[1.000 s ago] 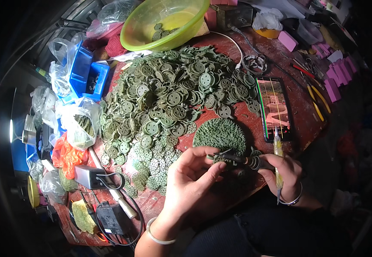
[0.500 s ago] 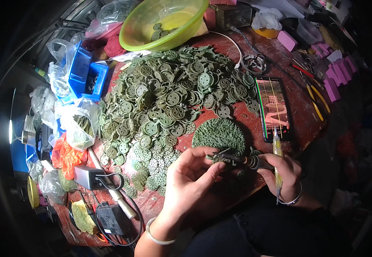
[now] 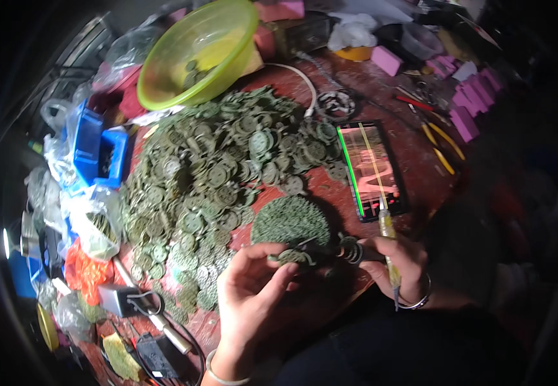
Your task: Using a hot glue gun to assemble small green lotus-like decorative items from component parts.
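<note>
The left hand (image 3: 253, 283) wears a pale bangle (image 3: 212, 376), the right hand (image 3: 400, 262) a silvery bracelet (image 3: 425, 299); the shadowed clothing (image 3: 394, 350) seems black.

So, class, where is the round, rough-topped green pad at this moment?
In the head view, the round green pad lies near the centre, on the red table, lower-left of the phone and beside the pile of green discs.

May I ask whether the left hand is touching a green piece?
Touching: in the head view, the left hand pinches the green piece between thumb and forefinger.

Red tabletop (image 3: 420, 183) | heap of green discs (image 3: 211, 170) | round textured green pad (image 3: 290, 220) | phone (image 3: 369, 168) | yellow-handled pliers (image 3: 429, 134)
</note>
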Tool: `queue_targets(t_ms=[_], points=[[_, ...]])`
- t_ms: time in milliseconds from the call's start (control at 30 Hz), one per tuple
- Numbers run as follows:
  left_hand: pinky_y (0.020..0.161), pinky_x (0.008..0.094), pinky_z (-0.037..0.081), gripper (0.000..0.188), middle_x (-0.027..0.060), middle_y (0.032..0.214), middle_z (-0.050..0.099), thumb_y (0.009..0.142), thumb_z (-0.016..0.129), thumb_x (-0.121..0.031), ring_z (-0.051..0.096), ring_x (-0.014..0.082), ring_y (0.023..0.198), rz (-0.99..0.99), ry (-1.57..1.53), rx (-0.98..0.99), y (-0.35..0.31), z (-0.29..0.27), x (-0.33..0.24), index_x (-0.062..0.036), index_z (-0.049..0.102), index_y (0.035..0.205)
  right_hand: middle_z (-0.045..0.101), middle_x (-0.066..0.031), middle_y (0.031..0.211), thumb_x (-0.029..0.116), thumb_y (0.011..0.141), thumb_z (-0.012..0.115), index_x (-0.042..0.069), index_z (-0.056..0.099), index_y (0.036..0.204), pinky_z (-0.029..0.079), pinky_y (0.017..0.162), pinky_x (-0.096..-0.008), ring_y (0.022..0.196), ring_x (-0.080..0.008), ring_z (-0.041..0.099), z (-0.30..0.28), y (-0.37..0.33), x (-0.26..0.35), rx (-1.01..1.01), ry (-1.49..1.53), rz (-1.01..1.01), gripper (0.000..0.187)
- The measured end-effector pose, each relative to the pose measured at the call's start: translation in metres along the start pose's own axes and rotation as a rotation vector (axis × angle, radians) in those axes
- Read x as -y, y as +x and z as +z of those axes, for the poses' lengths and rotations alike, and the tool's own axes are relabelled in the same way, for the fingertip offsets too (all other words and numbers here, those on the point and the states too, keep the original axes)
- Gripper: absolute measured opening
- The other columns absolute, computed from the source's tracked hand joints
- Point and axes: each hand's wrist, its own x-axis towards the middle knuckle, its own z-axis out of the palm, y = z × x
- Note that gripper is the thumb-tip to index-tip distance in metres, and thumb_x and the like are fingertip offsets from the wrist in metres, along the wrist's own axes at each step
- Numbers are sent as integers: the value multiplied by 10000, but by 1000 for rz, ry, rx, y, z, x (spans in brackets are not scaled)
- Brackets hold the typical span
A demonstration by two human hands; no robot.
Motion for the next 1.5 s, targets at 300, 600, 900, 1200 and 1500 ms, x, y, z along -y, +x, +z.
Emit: queue_targets(t_ms=[300,600,900,1200,1500], points=[[630,251,547,275,76,868,659,830,692,63,641,132,731,6,1,-86,0,14,-6,25,592,1084,704,-132,899,100,751,810,-7,591,1004,573,624,-339,742,-274,707,0,2,3,-15,6,52,352],[668,269,579,268,103,914,678,856,687,49,677,151,795,-9,35,-64,-1,8,-4,13,593,1105,639,-111,869,76,765,783,11,610,1048,514,638,-344,734,-267,654,14,31,24,59,259,106,338],[656,269,574,257,112,910,688,851,679,66,679,158,786,8,-54,-47,0,5,-2,13,588,1085,675,-104,915,48,735,803,7,631,1082,534,685,-309,786,-224,692,14,37,30,131,344,201,389],[662,267,562,270,114,910,693,860,680,39,674,157,778,0,-21,-37,-2,6,-4,17,594,1115,646,-138,912,101,783,758,22,592,1106,518,693,-362,796,-301,664,16,34,28,165,392,202,372],[674,269,563,272,115,928,692,865,675,35,676,159,807,-5,-27,-24,-1,6,-5,20,598,1125,659,-143,932,94,785,752,21,593,1109,523,702,-365,804,-305,671,16,35,29,166,407,202,368]])
